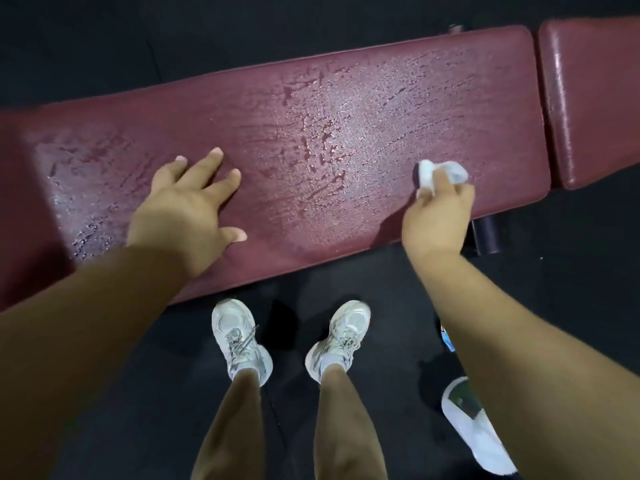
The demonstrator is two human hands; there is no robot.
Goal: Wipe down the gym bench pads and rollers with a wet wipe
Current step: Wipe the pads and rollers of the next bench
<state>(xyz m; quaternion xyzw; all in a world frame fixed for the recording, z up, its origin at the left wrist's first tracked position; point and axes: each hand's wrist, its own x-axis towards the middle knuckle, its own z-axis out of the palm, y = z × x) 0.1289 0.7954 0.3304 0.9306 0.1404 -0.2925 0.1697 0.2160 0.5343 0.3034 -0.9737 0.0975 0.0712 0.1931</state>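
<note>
A long maroon bench pad [311, 109] runs across the view, its surface streaked with wet marks and droplets. A second maroon pad [595, 98] adjoins it at the right, with a narrow gap between them. My left hand [187, 209] rests flat on the long pad's left half, fingers spread. My right hand [438, 216] grips a crumpled white wet wipe [440, 173] and holds it against the pad near its right front corner. A dark roller or frame part [485, 237] shows under the pad beside my right wrist.
Black rubber floor [104, 46] surrounds the bench. My feet in white sneakers [239, 341] stand just in front of the pad. A white packet [474, 427] lies on the floor at the lower right, partly hidden by my right forearm, and a small blue item [447, 337] lies above it.
</note>
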